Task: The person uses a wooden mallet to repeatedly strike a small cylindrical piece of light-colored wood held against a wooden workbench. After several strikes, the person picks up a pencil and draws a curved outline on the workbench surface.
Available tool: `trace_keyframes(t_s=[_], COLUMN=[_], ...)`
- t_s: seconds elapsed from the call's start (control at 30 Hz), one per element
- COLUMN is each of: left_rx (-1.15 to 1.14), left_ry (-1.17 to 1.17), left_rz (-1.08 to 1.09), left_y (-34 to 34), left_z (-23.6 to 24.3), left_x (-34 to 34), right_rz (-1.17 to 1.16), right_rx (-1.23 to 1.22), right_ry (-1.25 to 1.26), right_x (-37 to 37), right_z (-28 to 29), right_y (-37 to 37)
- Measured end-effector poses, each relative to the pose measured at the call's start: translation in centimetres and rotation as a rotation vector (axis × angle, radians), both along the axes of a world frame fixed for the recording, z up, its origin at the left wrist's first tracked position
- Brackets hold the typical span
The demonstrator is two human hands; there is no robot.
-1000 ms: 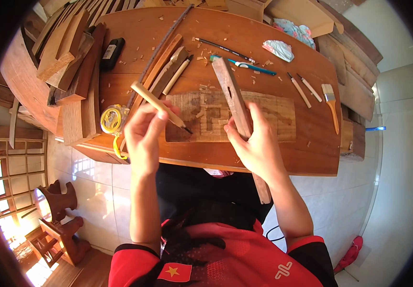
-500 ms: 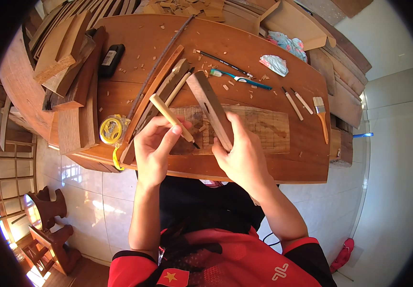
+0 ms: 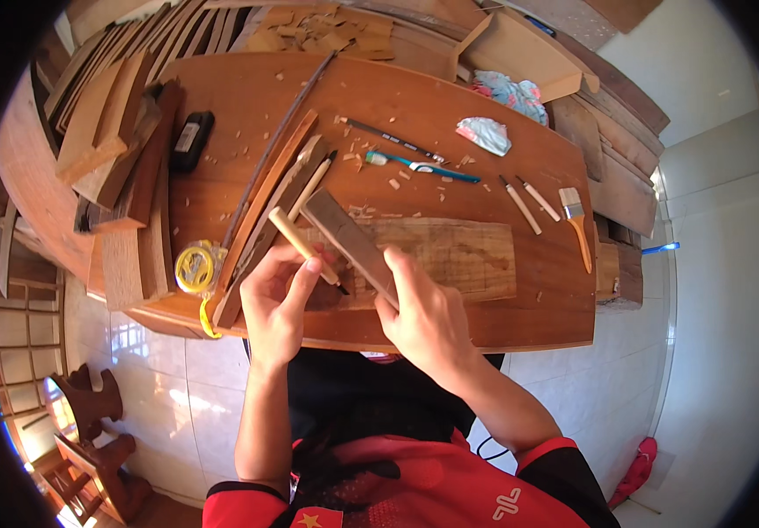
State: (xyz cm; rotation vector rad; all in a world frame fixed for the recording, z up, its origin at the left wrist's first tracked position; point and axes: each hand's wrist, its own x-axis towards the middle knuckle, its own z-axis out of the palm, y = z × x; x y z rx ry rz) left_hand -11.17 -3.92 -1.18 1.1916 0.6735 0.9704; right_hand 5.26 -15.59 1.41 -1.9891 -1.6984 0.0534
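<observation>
Pinching a slender tool [image 3: 295, 235], the left hand [image 3: 275, 304] faces the right hand [image 3: 425, 315] clasping a wooden bar [image 3: 349, 242].

Your red-and-black shirt [image 3: 414, 480]: yellow star [image 3: 311, 520], left; pale looped emblem [image 3: 507, 504], right. Table [image 3: 555, 304], far left: black case [image 3: 203, 128], white label [image 3: 187, 138], print too small to read. Far side: dark pencil [image 3: 392, 138], pale lettering, illegible.

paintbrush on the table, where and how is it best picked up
Probably by the middle of its orange handle, coming from the near side: the paintbrush lies with that slim end closer and its pale bristles pointing away.
</observation>
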Motion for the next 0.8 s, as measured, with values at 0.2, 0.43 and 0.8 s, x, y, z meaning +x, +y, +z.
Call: trace_keyframes(t_s=[0.2,0.43,0.8], left_rx=[0.021,0.035,0.07], left_ry=[-0.032,0.09,0.063], left_rz=[0.116,0.124,0.125], left_y=[-0.9,-0.6,-1.0], left_z=[-0.8,0.2,-0.5], left_x=[0.9,1.4,1.4], right_rz=[-0.014,0.028,-0.09], right_rx=[-0.001,-0.007,0.171], right_ry=[0.132,0.266,0.766], right_x=[0.8,1.9,6.1], right_z=[0.4,0.6,3.7], right_y=[-0.4,-0.2,3.7])
